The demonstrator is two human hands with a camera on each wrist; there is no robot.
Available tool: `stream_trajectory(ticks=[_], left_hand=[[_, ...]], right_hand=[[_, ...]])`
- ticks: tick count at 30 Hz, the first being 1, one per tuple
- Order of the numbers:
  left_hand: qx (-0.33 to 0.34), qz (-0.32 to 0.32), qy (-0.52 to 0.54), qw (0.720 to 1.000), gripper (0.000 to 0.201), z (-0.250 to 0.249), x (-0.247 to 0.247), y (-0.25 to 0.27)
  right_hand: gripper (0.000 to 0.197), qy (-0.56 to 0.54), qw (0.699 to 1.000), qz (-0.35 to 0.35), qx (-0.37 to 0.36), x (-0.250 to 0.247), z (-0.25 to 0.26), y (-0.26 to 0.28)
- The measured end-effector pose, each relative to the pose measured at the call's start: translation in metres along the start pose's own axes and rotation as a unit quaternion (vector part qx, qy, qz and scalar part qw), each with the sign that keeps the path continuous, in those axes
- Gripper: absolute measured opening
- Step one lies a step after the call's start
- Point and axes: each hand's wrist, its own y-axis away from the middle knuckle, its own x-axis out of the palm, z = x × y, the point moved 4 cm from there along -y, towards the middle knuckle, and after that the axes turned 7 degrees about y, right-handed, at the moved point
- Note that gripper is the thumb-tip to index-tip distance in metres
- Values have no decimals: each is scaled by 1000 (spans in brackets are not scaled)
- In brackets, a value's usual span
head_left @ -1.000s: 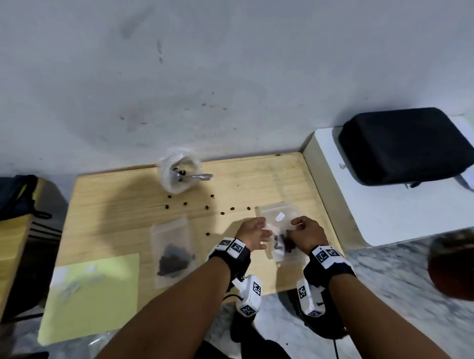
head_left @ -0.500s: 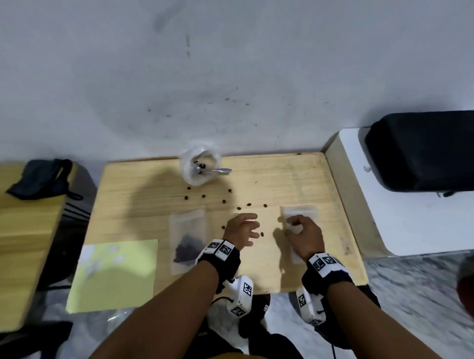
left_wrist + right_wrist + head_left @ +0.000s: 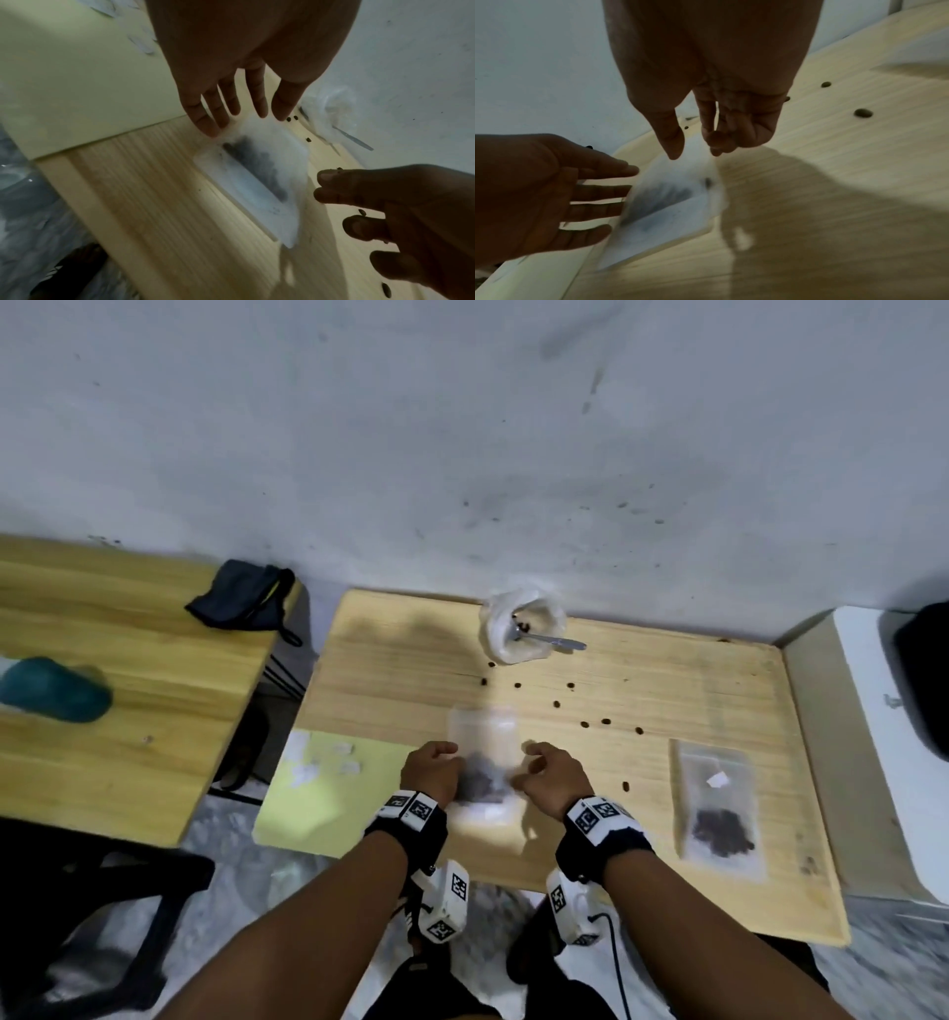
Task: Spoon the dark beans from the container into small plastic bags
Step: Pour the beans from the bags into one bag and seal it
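Note:
A small clear bag [image 3: 482, 762] with dark beans lies blurred on the wooden table [image 3: 667, 680] between my hands. My left hand [image 3: 431, 770] has straight fingers [image 3: 213, 123] touching the bag's [image 3: 252, 172] left edge. My right hand [image 3: 549, 775] is at its right edge, thumb and curled fingers [image 3: 716, 142] apart over the bag [image 3: 670, 203]; no grip shows. A second bag [image 3: 719, 809] with beans lies flat to the right. The white container [image 3: 521, 631] with a metal spoon [image 3: 552, 642] in it stands at the table's back. Loose beans [image 3: 557, 704] lie scattered.
A yellow-green sheet [image 3: 328, 793] with paper scraps covers the table's left front corner. Another wooden table [image 3: 128, 685] at the left carries a dark pouch [image 3: 241, 593] and a teal object [image 3: 51, 695]. A white surface [image 3: 898, 788] with a black case [image 3: 924, 680] stands right.
My right hand let go of the right-hand bag, which now lies flat. Both hands moved left to the other bag of beans, and the view swung left.

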Motion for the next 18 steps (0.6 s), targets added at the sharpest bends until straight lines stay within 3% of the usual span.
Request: stream_trajectory(ticks=[5,11,18], left_hand=[[14,43,-7,999,27,2,0,-3],[15,65,-20,998,27,7,-1,-11],[27,77,-46,996,29,10,-2,-13]], right_hand=[[70,12,999,-1,45,14,13,-6],[73,-26,995,-53,78,19,8,-4],[42,-129,983,-94,95,17,-2,-7]])
